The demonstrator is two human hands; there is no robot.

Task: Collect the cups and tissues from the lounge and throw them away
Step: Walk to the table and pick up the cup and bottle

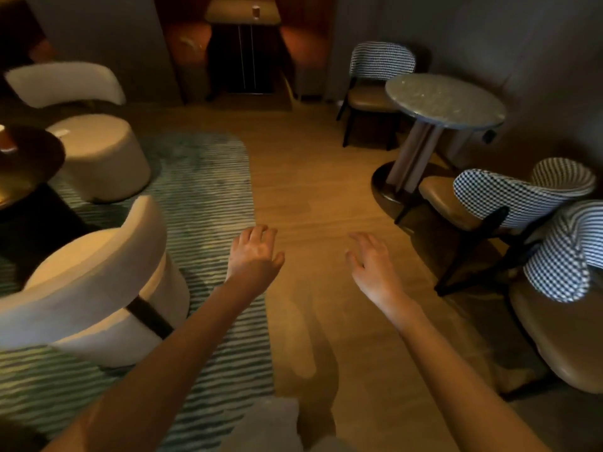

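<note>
— Fingers?
— Both hands spread and empty: left hand (254, 254), right hand (370, 267), over the wooden floor (313, 177).
— Cups?
— One cup (6, 138) on the dark surface (36, 158) far left, another cup (255, 11) on the far surface (228, 9).

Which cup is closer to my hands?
The orange cup on the dark left table; the other cup stands on the far back table.
</note>
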